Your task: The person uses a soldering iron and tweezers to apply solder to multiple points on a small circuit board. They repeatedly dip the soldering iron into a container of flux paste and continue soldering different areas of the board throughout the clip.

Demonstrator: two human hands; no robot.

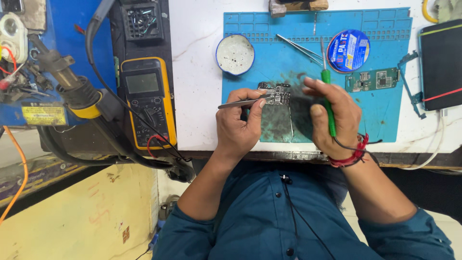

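Near edge: left hand (238, 126) has its grip pinched on metal tweezers (240, 102), long axis running roughly left-right, tips pointing right at a small circuit board (276, 94) lying on the blue work mat (385, 120) on the white tabletop (197, 72). Right hand (332, 120) has its grip wrapped tight round a green-handled tool (328, 103), long axis near vertical in view, thin metal tip pointing away from the person, just right of the board. Red thread band (353, 155) on right wrist. Mat is stained dark under the board. Further out, right: green circuit board (373, 79), flat, long axis left-right; black phone-like slab (442, 62) at mat's right edge. Left off the mat: yellow-cased multimeter (147, 103), grey screen, upright rectangle. Far left: yellow rectangular label (44, 115) on a blue unit. Far row: round white dish (235, 54) at mat's upper left, spare tweezers (301, 48) lying diagonal, round blue tin (348, 50) with a printed blue-white lid label at upper right.
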